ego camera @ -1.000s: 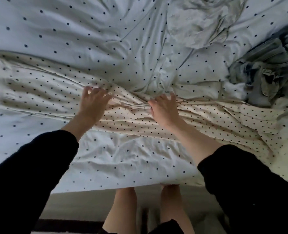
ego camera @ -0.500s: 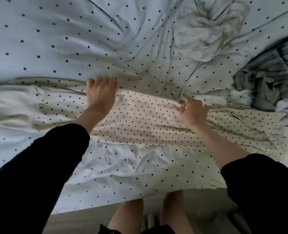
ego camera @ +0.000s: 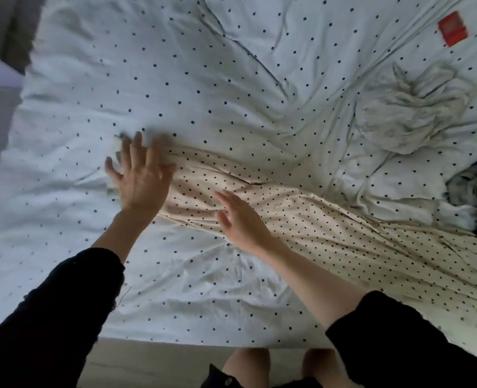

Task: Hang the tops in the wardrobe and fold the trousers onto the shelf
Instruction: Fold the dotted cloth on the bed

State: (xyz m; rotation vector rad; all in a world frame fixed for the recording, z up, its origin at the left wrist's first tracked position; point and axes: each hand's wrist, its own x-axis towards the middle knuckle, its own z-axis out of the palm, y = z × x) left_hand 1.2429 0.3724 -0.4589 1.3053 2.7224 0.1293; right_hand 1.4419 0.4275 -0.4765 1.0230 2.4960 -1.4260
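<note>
A person leans over a bed (ego camera: pixel 231 79) covered with a pale sheet printed with small dark dots. Both arms reach forward in dark sleeves pushed up to the forearms.

The left hand (ego camera: pixel 139 177) is spread, fingers straight and splayed, palm down on the end of a pair of cream trousers (ego camera: pixel 329 228) with small dark dots. Its fingertips are blurred, and they reach past the fabric's end onto the sheet. It grasps nothing.

The right hand (ego camera: pixel 240 217) is just beside the left, nearer the person, with fingers extended and slightly apart. It lies over the creased cream fabric; whether the palm presses down or hovers just above cannot be told. It holds nothing.

The trousers lie flat on the bed as a long, wrinkled band. They start under the left hand, pass beneath the right hand, and run on past the right forearm toward the bed's near edge.

Beyond the right hand, well apart from it, is a crumpled whitish garment (ego camera: pixel 416 110). Farther out on that side, a bundle of grey-blue clothing (ego camera: pixel 475 189) sits at the frame's edge, touching the trousers' far side. A small red rectangle (ego camera: pixel 452 28) lies on the sheet far beyond both.

Below the arms, the person's bare legs (ego camera: pixel 248 365) stand at the bed's edge.
</note>
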